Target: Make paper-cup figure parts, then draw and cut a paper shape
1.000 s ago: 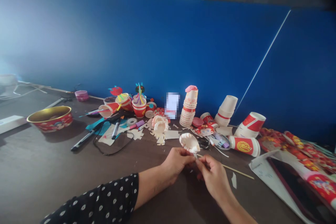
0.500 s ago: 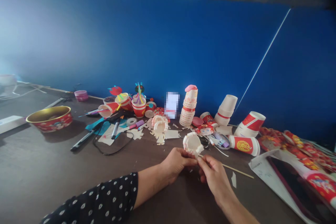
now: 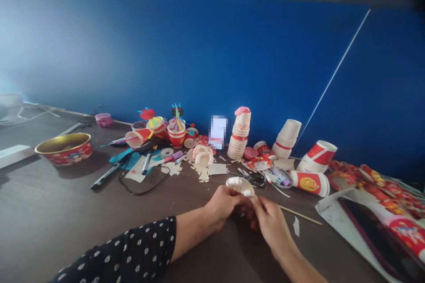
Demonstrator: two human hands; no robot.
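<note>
A white cut paper cup piece [image 3: 241, 184] with rolled flaps along its edge is held between my two hands above the table. My left hand [image 3: 223, 208] pinches its left lower side between thumb and fingers. With thumb and fingertips, my right hand [image 3: 269, 217] grips a flap on the right side. My fingers partly cover the lower edge. A thin wooden stick [image 3: 302, 215] lies on the table just beyond my right hand. A similar piece with curled flaps [image 3: 203, 155] lies farther back.
Stacked paper cups [image 3: 239, 137] stand near the blue partition [image 3: 199, 53]. At left are a red and gold bowl [image 3: 64, 154], a marker [image 3: 146, 164] and a black and grey tool [image 3: 106, 176]. A dark phone [image 3: 375, 234] rests on a white tray at right, near a lying cup [image 3: 310, 183].
The cup piece has tipped from facing me to a flatter angle and turned in my hands. Both hands stay in nearly the same place, gripping it.
</note>
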